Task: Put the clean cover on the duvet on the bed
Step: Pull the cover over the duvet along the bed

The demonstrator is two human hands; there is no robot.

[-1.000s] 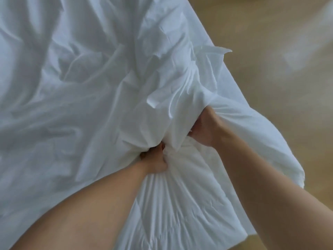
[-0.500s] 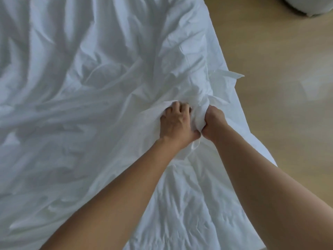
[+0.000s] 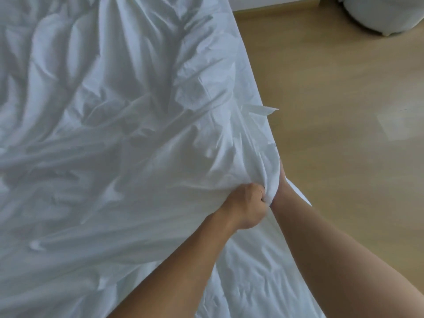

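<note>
Head view: cover (image 3: 114,134) lay crumpled across left and centre of frame, right edge running beside wooden floor (image 3: 344,157). Left hand (image 3: 246,203), centre right, fisted round bunched cover fabric, likely to draw slack toward edge. Right hand (image 3: 281,180) just beside it, fingers buried in fold; grip could not be told, perhaps steadying corner inside. White layer (image 3: 252,283) at lower centre: duvet or sheet, unclear. Pale rounded object (image 3: 367,14) upper right, well apart.

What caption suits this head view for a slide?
Left hand grips the bunched white cover; right hand half hidden in its folds.
</note>
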